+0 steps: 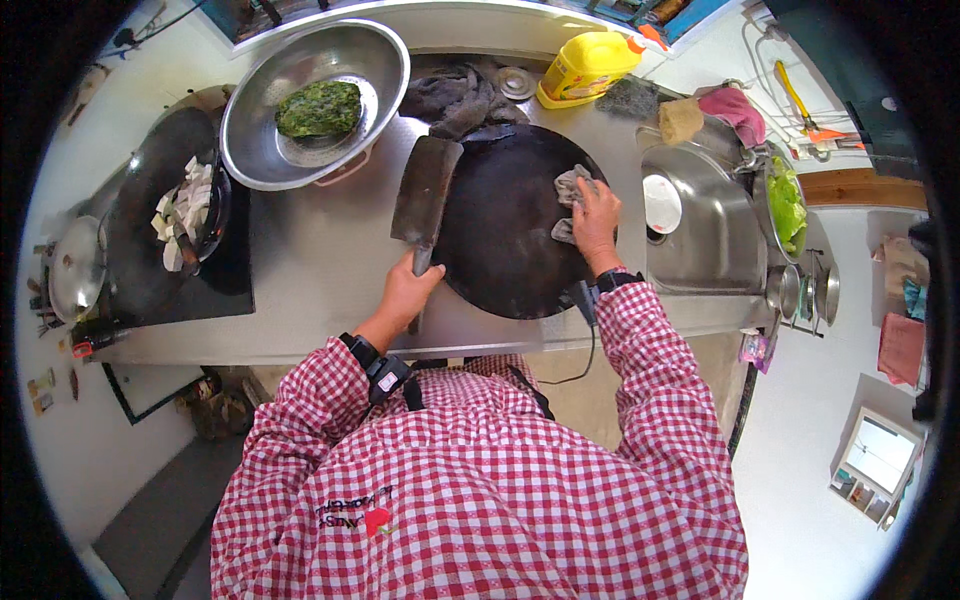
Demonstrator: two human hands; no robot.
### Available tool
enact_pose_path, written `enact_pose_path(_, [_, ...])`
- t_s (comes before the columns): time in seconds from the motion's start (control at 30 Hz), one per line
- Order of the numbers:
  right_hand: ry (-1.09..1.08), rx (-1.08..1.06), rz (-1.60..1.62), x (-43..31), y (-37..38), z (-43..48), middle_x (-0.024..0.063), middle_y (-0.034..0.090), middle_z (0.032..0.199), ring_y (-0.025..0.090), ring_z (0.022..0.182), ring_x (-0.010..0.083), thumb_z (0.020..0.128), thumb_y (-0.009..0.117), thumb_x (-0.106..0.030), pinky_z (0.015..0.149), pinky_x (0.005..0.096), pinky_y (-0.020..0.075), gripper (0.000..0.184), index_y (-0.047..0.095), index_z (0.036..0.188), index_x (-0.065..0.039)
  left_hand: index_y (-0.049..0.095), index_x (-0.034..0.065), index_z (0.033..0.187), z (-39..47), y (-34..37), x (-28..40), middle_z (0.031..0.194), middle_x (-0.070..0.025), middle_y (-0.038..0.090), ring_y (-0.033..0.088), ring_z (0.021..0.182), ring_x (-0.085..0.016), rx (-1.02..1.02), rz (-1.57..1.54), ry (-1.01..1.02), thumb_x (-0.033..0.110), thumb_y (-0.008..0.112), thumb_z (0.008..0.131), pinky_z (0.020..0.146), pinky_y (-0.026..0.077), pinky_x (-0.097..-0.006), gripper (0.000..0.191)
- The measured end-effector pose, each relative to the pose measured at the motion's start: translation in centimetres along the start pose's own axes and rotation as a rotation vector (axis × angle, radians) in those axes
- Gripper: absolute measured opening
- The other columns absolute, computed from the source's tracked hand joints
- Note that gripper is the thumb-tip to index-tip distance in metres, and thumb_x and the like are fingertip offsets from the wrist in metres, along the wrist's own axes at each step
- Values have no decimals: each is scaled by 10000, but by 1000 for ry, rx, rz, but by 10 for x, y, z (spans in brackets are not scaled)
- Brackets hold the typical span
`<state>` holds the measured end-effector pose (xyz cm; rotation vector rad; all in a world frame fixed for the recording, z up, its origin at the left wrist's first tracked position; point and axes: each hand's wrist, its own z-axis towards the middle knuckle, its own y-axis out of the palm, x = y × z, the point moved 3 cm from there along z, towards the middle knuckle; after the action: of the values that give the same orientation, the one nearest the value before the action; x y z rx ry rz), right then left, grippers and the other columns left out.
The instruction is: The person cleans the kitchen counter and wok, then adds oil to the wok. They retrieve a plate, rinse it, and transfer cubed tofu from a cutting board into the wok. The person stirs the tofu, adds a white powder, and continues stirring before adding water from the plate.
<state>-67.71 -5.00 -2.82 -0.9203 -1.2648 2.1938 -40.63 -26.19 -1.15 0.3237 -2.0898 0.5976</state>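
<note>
My left hand [409, 294] is closed around the handle of a cleaver [426, 191], whose broad dark blade points away from me over the left edge of a round dark board [510, 225]. On the board's right part, my right hand [598, 219] holds a crumpled grey cloth [574, 185] against the surface. Part of the cloth hangs out below the fingers. The board lies on a metal counter [322, 277] in front of me.
A steel basin [244, 142] with a green leafy mass stands back left, beside a wok [139, 217] with white chunks. Behind the board are a dark cloth [469, 101] and a yellow jug [589, 71]. A sink [712, 225] with a white dish [662, 204] lies to the right.
</note>
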Motion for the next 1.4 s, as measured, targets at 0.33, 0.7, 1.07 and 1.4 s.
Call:
enact_pose_path(0.33, [-248, -182, 357, -117, -23, -94, 125, 532, 1187, 488, 1052, 341, 769, 590, -25, 868, 432, 397, 381, 620, 1136, -125, 582, 7, 1020, 1, -9, 5, 748, -30, 529, 496, 708, -136, -2, -11, 9, 226, 661, 804, 679, 447, -317, 318])
enact_pose_path(0.7, [-115, -89, 559, -80, -29, -20, 140, 587, 1134, 510, 1120, 328, 809, 549, -22, 1024, 411, 354, 302, 617, 1102, -39, 536, 66, 824, -1, -12, -1, 694, 44, 451, 418, 640, -75, 64, -66, 78, 194, 677, 812, 577, 380, -264, 191])
enact_pose_path(1.07, [-202, -61, 274, -107, 73, 86, 170, 559, 1143, 495, 1090, 346, 693, 635, -67, 924, 436, 365, 468, 587, 1158, -84, 542, 63, 806, 3, -8, -3, 698, 37, 487, 445, 649, -79, 32, -97, 20, 206, 670, 833, 586, 385, -261, 194])
enact_pose_path(1.4, [-433, -597, 615, -164, 0, -52, 111, 544, 1219, 466, 1120, 323, 678, 627, -9, 932, 433, 394, 423, 649, 1089, -106, 550, 65, 811, 6, -9, -11, 712, 38, 515, 463, 636, -69, 72, -254, 57, 239, 645, 874, 583, 387, -244, 208])
